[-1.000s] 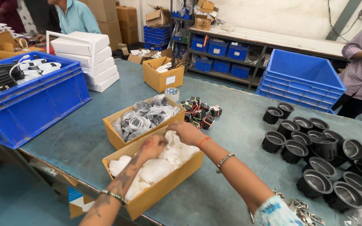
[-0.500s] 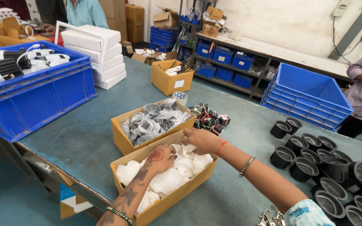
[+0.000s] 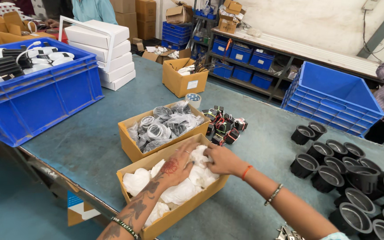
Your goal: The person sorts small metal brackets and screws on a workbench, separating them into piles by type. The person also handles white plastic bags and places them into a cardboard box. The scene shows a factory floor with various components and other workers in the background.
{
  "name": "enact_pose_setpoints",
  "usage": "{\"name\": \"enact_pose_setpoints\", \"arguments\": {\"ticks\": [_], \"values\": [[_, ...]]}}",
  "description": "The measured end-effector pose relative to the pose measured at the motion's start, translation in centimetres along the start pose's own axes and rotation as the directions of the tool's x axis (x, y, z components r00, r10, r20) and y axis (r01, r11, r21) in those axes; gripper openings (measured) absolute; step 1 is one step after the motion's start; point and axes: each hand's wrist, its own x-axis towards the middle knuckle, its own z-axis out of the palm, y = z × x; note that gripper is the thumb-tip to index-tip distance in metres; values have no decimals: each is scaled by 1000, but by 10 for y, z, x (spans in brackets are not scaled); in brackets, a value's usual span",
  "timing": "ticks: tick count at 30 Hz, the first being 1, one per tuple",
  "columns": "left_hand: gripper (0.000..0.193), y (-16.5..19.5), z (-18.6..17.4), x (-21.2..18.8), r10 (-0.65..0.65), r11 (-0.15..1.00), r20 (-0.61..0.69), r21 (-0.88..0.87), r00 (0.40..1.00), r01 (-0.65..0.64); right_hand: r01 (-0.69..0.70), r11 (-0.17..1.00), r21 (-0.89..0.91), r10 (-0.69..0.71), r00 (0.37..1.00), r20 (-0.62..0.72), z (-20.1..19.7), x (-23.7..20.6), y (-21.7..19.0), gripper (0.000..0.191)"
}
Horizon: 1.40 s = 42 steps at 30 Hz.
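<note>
Both hands are down in the near cardboard box at the table's front edge. Left hand lies flat, fingers spread, palm pressing on the white wrapped pieces that fill the box. Right hand is curled, fingers pinched on one white wrapped piece at the box's far corner. Just behind sits a second cardboard box, holding round parts in clear plastic bags. Right of that box, a loose cluster of small black parts with coloured wires lies on the green table. Further right, a group of black round housings stands open side up, bare on the table. Far left, a large blue crate holds white and black fixtures; beside it, a stack of flat white boxes. Mid-table, a smaller open carton contains mixed bits, with a tape roll near it. Far right, a stack of blue crates.
</note>
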Motion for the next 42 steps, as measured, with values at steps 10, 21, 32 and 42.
{"name": "enact_pose_setpoints", "arguments": {"ticks": [10, 21, 32, 42], "values": [[69, -7, 35, 7, -170, 922, 463, 387, 870, -25, 63, 995, 77, -64, 998, 11, 4, -29, 36, 27], [69, -27, 50, 27, -292, 912, 632, 409, 718, 11, -174, 984, 48, 157, 957, 244, 32, -16, 51, 17], [72, -48, 63, 20, -198, 934, 684, 349, 702, -77, 41, 979, -198, -2, 982, 189, 66, 26, 31, 10], [70, -4, 28, 17, -63, 978, 490, 206, 869, -45, -61, 964, -258, 146, 935, 325, 22, 11, -8, 18]]}}
